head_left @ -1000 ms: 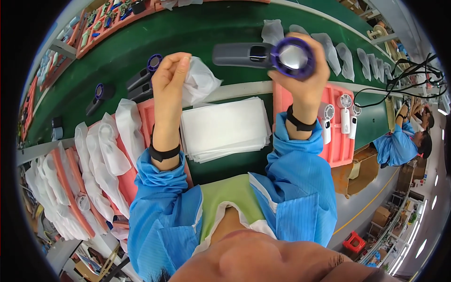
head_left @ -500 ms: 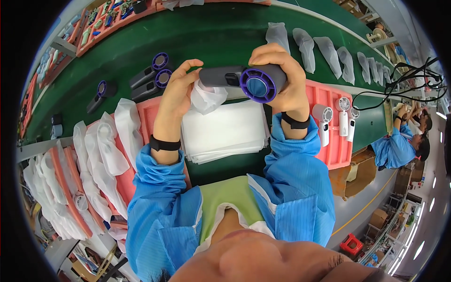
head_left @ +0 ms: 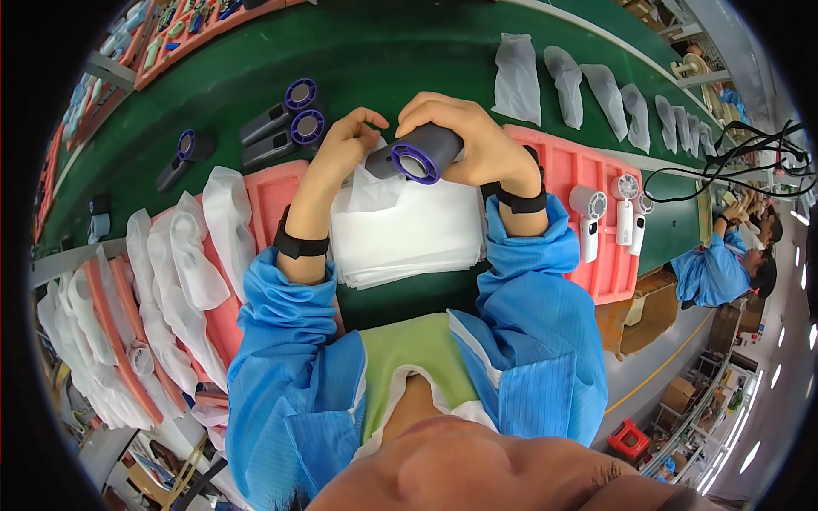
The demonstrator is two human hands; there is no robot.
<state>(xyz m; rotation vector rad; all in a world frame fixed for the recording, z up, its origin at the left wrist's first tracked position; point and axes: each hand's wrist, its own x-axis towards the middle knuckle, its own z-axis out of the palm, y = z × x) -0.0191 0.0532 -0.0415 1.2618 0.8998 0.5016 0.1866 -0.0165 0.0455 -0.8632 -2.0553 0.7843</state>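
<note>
My right hand (head_left: pixel 477 140) grips a dark grey handheld fan with a purple ring (head_left: pixel 417 157), its round head turned toward me. My left hand (head_left: pixel 345 145) pinches a thin white pouch (head_left: pixel 366 183) at the fan's handle end, and the pouch hangs down from my fingers. Both hands hover just above a stack of flat white pouches (head_left: pixel 409 234) lying on the green belt (head_left: pixel 375 51). Black wrist straps sit on both wrists.
Three more grey fans (head_left: pixel 281 123) lie on the belt to the upper left. Bagged fans (head_left: pixel 562 81) line the belt to the right. A pink foam tray (head_left: pixel 596 255) holds white fans (head_left: pixel 588 217). Bagged items on pink trays (head_left: pixel 162 289) are stacked at left. Another person in blue (head_left: pixel 716 272) works far right.
The fan came down from head height to just above the pouch stack. My left hand closed in from the side and now holds the pouch against the fan's handle end.
</note>
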